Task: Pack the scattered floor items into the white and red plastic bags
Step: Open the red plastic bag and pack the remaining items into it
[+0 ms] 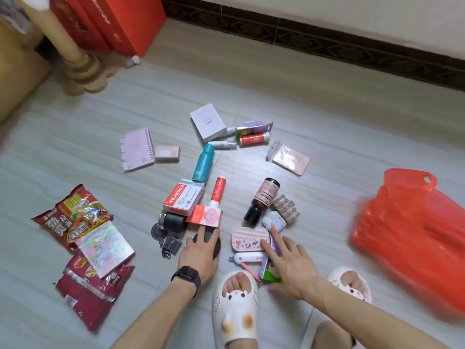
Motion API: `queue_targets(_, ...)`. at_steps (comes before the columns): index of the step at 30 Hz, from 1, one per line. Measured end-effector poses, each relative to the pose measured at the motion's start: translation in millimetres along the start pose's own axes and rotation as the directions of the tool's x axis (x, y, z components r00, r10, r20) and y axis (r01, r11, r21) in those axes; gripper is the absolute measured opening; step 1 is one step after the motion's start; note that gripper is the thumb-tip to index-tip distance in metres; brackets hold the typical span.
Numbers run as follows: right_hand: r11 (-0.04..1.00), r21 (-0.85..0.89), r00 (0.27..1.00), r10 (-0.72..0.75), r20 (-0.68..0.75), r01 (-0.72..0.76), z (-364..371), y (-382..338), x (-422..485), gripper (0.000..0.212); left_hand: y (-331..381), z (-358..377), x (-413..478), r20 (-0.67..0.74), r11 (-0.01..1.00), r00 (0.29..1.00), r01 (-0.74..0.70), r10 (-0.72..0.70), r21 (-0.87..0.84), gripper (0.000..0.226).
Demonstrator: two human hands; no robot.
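Your left hand (pixel 201 250) rests on a dark round thing (pixel 217 245), fingers straight and a little spread, gripping nothing. Your right hand (pixel 292 260) has its forefinger out, the tip touching the right end of a pink case (pixel 247 241), while the other fingers hang loose. The red bag (pixel 412 238) lies crumpled and blurred at the right edge, well apart from the pile, with a strip of bare floor (pixel 327 217) between them. The middle is crowded: a medicine box (pixel 183 197), a teal bottle (pixel 203 165) and a brown bottle (pixel 263 200) lie close together just beyond your fingers. Snack packets (pixel 75 222) sit apart on the left and a notebook (pixel 137 149) farther out. Your slippers (pixel 235 306) stand just behind the pile. Beyond it the grey floor runs open to a dark baseboard (pixel 327 44); red boxes (pixel 113 21) and a wooden leg (pixel 75 59) fill the far left corner.
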State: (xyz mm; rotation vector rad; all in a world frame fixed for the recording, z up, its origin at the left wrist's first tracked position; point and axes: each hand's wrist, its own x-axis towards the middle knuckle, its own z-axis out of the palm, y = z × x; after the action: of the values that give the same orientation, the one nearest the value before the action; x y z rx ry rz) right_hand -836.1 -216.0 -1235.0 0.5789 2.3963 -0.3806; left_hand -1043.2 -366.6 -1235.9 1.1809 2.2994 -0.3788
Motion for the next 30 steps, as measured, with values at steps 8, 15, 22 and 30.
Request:
queue_targets(8,0.882,0.455,0.929,0.263,-0.261,-0.122,-26,27,-18,0.082,0,-46,-5,0.047,0.965,0.992,-0.102,0.116,-0.243,0.062)
queue_targets(15,0.487,0.873,0.593,0.704,-0.391,-0.002,-62,67,-93,0.088,41,-154,-26,-0.095,0.926,0.927,-0.371,0.363,-0.075,0.073)
queue_targets(22,-0.114,0.945,0.231,0.972,0.042,0.308,-59,215,-159,0.09,174,-243,-30,-0.198,0.729,0.702,-0.662,0.684,0.172,0.073)
queue_targets(30,-0.141,0.971,0.428,0.879,0.211,-0.191,22,290,-169,0.07,429,-167,-1,-0.173,0.536,0.509,-0.818,0.843,0.21,0.075)
